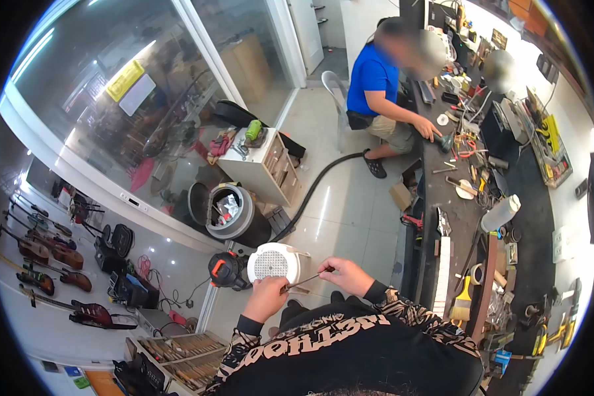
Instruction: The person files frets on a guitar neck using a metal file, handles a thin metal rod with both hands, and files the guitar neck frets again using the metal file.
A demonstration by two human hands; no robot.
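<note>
Fingers of my left hand (266, 299) are clamped on one end of a thin dark rod (305, 279); those of my right hand (347, 276) pinch the opposite end, thumb against fingertips. I hold the rod at a slant in the air, in front of my body, by the near right edge of the white stool (272, 262) and well off the left edge of the workbench (435, 177). Status, as I judge it: handling is under way, with the grip established at both ends. Not yet done: release; the rod is set down on neither stool nor workbench. The rod's exact type is too small to tell, and no finished result is visible, so I cannot state how much work is complete or how much remains.
</note>
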